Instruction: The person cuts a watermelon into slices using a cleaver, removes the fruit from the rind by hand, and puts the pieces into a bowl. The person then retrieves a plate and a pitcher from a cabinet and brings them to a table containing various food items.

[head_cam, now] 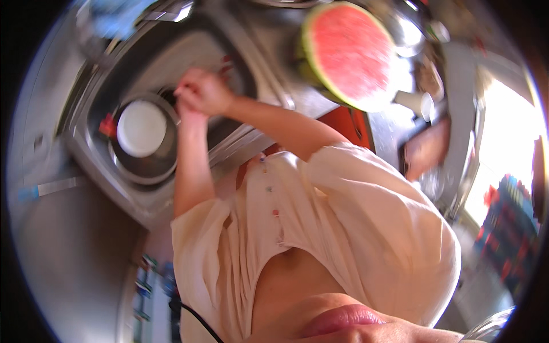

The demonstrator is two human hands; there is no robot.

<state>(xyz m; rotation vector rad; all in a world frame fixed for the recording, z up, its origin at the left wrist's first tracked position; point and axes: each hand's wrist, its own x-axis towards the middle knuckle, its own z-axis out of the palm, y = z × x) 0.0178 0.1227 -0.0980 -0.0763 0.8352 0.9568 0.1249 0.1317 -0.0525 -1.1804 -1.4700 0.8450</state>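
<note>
Above the steel sink basin (171, 58), my two hands meet and press together. My right hand (212, 88) curls over my left hand (187, 95), whose fingers are mostly hidden and blurred. I see no object between them. Beneath and left of my left wrist, a round metal pot or bowl (148, 178) sits in the sink with a round white dish (141, 128) inside. A small red piece (107, 125) shows at that dish's left side. A blurred red-and-white thing (225, 67) lies in the basin just beyond my right hand.
Right of the sink, a cut watermelon half (349, 55) rests on the counter, red flesh showing. A white cup (414, 103) lies tipped beside it. Nearby are an orange-red panel or object (349, 126), a shiny metal bowl (409, 36) and a brown flat object (426, 150).
</note>
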